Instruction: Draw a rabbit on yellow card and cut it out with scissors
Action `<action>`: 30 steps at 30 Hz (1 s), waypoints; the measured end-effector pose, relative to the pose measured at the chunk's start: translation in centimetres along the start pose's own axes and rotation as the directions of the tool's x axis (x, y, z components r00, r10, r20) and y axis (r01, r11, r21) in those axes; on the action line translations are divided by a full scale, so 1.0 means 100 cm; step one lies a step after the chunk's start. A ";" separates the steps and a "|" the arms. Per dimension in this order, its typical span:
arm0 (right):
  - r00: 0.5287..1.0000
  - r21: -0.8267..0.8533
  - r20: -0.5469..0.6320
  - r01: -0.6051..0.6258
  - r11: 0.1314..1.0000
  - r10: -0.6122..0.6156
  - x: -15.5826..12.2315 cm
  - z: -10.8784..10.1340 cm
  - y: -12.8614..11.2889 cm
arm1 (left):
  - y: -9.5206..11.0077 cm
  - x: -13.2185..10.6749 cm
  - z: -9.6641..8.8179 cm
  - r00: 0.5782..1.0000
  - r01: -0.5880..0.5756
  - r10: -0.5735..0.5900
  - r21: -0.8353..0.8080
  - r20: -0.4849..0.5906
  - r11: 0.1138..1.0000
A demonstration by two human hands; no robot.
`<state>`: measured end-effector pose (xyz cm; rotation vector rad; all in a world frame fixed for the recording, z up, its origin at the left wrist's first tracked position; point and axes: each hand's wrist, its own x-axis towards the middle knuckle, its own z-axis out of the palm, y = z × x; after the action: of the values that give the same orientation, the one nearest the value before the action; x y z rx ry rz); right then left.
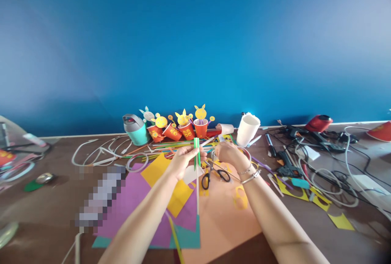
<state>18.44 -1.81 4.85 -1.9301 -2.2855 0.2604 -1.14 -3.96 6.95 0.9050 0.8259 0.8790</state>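
Note:
My left hand (183, 160) is closed round a green straw (197, 152) that stands almost upright, with a white strip running down beside it. My right hand (227, 152) is just to the right of it, fingers curled over the pile of loose coloured straws (171, 146); whether it holds something I cannot make out. Bracelets circle my right wrist. Black-handled scissors (215, 174) lie open on the orange paper sheet (222, 215) right below both hands.
Purple, yellow and teal paper sheets (134, 203) lie under my left arm. Red paper cups with yellow rabbit faces (183, 127) line the blue wall, next to a teal bottle (134, 129) and a white cup (247, 129). A glue gun (284, 164) and tangled cables lie at the right.

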 end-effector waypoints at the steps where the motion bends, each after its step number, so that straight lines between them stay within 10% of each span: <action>1: 1.000 -0.030 0.006 -0.001 1.000 0.001 0.000 0.000 -0.001 | 0.000 0.000 0.000 1.000 0.000 0.000 -0.003 0.000 1.000; 12: 0.999 -0.112 0.038 0.002 0.994 0.003 -0.001 0.004 0.005 | 0.001 0.001 -0.002 1.000 0.001 -0.002 -0.028 -0.020 1.000; 21: 0.998 0.167 -0.068 -0.004 0.986 0.016 0.004 -0.016 0.010 | 0.006 0.000 -0.002 0.999 -0.036 0.036 -0.008 -0.029 0.999; 26: 0.999 0.806 -0.024 0.005 0.592 0.023 0.001 -0.032 0.006 | 0.006 0.001 -0.003 0.997 -0.054 0.053 -0.013 -0.052 0.998; 30: 0.985 0.921 -0.025 0.088 0.379 -0.169 -0.006 -0.038 -0.003 | 0.006 0.001 -0.005 0.995 -0.075 0.073 -0.037 -0.063 0.996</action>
<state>19.07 -2.25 8.60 -1.0971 -1.6123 1.2927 -1.65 -3.53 7.24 0.8828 0.8296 0.9887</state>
